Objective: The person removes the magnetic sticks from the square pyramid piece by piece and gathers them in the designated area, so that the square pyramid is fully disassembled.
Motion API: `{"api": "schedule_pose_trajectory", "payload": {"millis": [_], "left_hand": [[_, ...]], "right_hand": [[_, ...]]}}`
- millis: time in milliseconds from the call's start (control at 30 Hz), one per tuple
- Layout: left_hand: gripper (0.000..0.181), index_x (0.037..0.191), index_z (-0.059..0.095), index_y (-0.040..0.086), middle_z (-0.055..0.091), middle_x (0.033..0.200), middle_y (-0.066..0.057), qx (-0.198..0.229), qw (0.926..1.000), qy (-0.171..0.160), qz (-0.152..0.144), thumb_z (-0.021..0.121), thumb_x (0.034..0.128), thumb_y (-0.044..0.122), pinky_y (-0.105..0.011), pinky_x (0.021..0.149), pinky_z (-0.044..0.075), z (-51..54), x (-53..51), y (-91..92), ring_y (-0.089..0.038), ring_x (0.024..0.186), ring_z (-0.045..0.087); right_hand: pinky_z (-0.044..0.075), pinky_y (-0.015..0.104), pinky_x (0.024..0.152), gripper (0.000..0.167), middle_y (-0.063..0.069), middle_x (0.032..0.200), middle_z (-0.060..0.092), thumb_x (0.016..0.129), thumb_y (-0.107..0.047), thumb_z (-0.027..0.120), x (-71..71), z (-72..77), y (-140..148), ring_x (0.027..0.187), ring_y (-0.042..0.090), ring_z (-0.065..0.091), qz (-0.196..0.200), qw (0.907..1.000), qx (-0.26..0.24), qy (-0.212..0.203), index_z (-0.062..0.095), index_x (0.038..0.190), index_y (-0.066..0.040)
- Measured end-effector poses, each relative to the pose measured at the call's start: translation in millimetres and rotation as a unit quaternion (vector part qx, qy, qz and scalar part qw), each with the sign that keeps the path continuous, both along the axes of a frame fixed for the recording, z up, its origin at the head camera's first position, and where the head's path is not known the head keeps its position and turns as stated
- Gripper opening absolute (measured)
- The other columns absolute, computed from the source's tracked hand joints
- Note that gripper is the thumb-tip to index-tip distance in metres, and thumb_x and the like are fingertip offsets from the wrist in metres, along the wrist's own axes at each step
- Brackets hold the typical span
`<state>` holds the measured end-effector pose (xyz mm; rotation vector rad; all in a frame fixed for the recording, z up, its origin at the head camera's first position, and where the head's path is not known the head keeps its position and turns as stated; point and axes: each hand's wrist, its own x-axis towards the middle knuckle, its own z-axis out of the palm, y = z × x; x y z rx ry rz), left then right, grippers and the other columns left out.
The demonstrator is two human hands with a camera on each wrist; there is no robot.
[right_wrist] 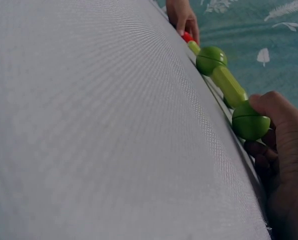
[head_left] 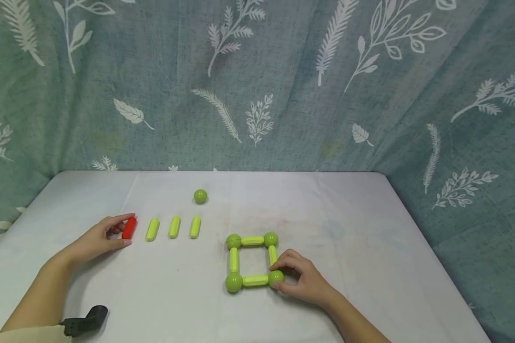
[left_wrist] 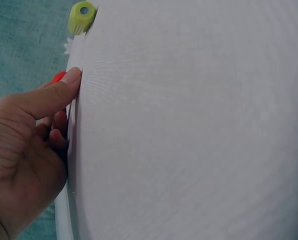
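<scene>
Head view: your left hand (head_left: 93,242) pinches the red stick (head_left: 129,228) beside three loose sticks (head_left: 174,227), your right hand (head_left: 304,282) pinches the near-right green ball (head_left: 276,277) of the square frame (head_left: 255,281), so a sideways tug could unseat it

red rod (left_wrist: 58,77): mostly hidden behind thumb of left hand (left_wrist: 26,147) in left wrist view
left hand: cut off at 9 o'clock, same view
corner ball (right_wrist: 248,125): overlapped at 1 o'clock by right hand (right_wrist: 289,135), right wrist view
right-side rod (head_left: 272,255): hidden at 6 o'clock end, head view
sleeve (head_left: 30,335): cut off at 7 o'clock
right forearm (head_left: 355,317): cut off at 5 o'clock
</scene>
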<state>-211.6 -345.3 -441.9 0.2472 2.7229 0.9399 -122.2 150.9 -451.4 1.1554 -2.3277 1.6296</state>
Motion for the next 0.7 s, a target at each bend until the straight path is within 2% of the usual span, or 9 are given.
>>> {"api": "schedule_pose_trajectory", "payload": {"millis": [167,300,367,467,567,633,700], "left_hand": [[0.080,0.146,0.026,0.001,0.042,0.115,-0.018,0.001,0.9999,0.011,-0.004,0.070,0.0846,0.025,-0.016,0.073,0.040,-1.9,3.2,0.0,-0.027,0.103,0.038],[0.093,0.149,0.015,0.001,0.040,0.117,-0.020,0.006,0.9992,0.037,0.009,0.073,0.0822,0.029,-0.009,0.073,0.035,-5.2,7.4,2.9,-0.029,0.104,0.037],[0.097,0.150,0.014,0.002,0.038,0.120,-0.021,0.012,0.9978,0.061,0.024,0.075,0.0804,0.029,-0.009,0.074,0.033,-8.0,14.3,6.1,-0.031,0.106,0.037],[0.097,0.151,0.019,0.008,0.037,0.122,-0.021,0.026,0.9930,0.106,0.044,0.078,0.0771,0.028,-0.008,0.075,0.031,-12.6,30.3,11.9,-0.035,0.109,0.038],[0.091,0.149,0.030,0.014,0.038,0.123,-0.015,0.046,0.9870,0.146,0.047,0.081,0.0741,0.025,-0.001,0.078,0.027,-16.0,47.3,19.2,-0.020,0.113,0.038],[0.086,0.146,0.036,0.015,0.039,0.121,-0.009,0.069,0.9834,0.164,0.035,0.082,0.0729,0.021,0.002,0.081,0.024,-16.5,55.2,25.0,-0.008,0.111,0.038],[0.080,0.141,0.044,0.013,0.041,0.118,-0.004,0.090,0.9781,0.187,0.018,0.083,0.0711,0.015,0.001,0.085,0.024,-15.9,60.7,32.5,0.002,0.104,0.039]], "right_hand": [[0.049,0.030,0.063,0.027,0.014,0.090,0.056,0.073,0.008,0.074,1.0,-0.3,-0.3,0.076,0.021,0.052,0.000,1.0000,-0.001,-0.006,0.064,0.097,0.003],[0.051,0.029,0.065,0.028,0.015,0.090,0.056,0.072,0.009,0.073,1.2,0.3,0.9,0.077,0.023,0.054,0.001,1.0000,-0.004,-0.005,0.064,0.098,0.004],[0.051,0.029,0.066,0.028,0.016,0.090,0.055,0.072,0.010,0.073,1.1,0.5,1.2,0.078,0.023,0.054,0.002,1.0000,-0.005,-0.008,0.064,0.098,0.004],[0.051,0.029,0.067,0.028,0.016,0.090,0.055,0.072,0.010,0.073,1.0,-0.5,0.6,0.079,0.023,0.054,0.004,0.9999,-0.007,-0.015,0.064,0.098,0.004],[0.052,0.029,0.068,0.027,0.016,0.091,0.055,0.073,0.010,0.072,0.6,-2.0,-0.1,0.079,0.022,0.055,0.008,0.9998,-0.010,-0.018,0.063,0.098,0.004],[0.052,0.029,0.069,0.027,0.016,0.091,0.055,0.073,0.009,0.072,0.7,-2.2,-0.3,0.080,0.022,0.055,0.008,0.9998,-0.011,-0.017,0.063,0.099,0.004],[0.052,0.028,0.070,0.027,0.015,0.091,0.056,0.073,0.009,0.073,1.0,-1.8,0.0,0.080,0.022,0.055,0.006,0.9998,-0.009,-0.014,0.064,0.098,0.004]]}}
